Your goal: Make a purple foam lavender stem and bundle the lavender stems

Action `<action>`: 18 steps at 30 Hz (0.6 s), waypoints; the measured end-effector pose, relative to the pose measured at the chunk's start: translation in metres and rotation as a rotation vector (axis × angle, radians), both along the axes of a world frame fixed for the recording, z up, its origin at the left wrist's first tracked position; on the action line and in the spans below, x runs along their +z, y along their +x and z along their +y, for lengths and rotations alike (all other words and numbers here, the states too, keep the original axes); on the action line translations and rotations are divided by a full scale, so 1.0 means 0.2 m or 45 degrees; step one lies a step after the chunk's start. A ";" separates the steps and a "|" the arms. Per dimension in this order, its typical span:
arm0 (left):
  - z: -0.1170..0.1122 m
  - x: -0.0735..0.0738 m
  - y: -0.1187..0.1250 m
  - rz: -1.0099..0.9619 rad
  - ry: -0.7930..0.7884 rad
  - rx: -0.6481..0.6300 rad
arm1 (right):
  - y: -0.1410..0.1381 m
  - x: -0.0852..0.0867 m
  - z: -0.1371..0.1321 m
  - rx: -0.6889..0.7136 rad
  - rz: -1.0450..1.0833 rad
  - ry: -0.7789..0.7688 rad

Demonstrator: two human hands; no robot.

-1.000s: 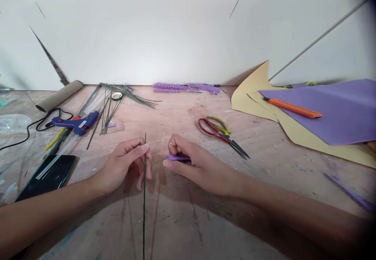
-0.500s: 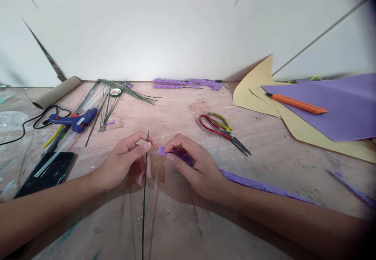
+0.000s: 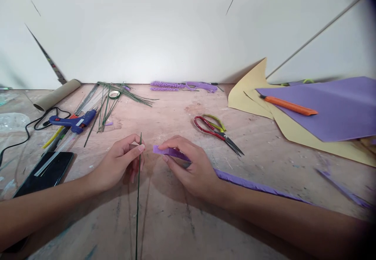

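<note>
Over the near middle of the table [image 3: 164, 115], a green stem [image 3: 137, 205] is pinched near its upper end between thumb and forefinger of the left hand [image 3: 117, 162]. Just beside it, not touching, the end of a purple strip [image 3: 179, 155] is gripped between thumb and forefinger of the right hand [image 3: 195, 168]; its length trails behind the wrist. Scissors [image 3: 225, 137] lie beyond that hand. At far left, a cardboard tube [image 3: 57, 94] lies on its side, contents indiscernible. An orange cutter [image 3: 289, 105] rests on a purple sheet [image 3: 337, 107].
</note>
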State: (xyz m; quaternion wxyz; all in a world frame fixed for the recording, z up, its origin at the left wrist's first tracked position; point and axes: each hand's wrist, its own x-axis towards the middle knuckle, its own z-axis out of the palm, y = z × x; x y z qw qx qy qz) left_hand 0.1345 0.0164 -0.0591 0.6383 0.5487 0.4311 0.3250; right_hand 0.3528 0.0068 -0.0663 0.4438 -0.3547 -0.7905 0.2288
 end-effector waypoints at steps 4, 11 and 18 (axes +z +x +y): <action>0.02 0.02 0.03 0.078 -0.039 0.042 | 0.00 0.02 -0.01 -0.044 -0.054 -0.110; 0.08 0.01 0.08 0.099 0.020 0.046 | 0.00 0.02 -0.01 -0.091 -0.059 -0.230; 0.07 0.01 0.06 0.049 0.094 -0.102 | -0.04 0.04 0.01 0.026 -0.021 -0.464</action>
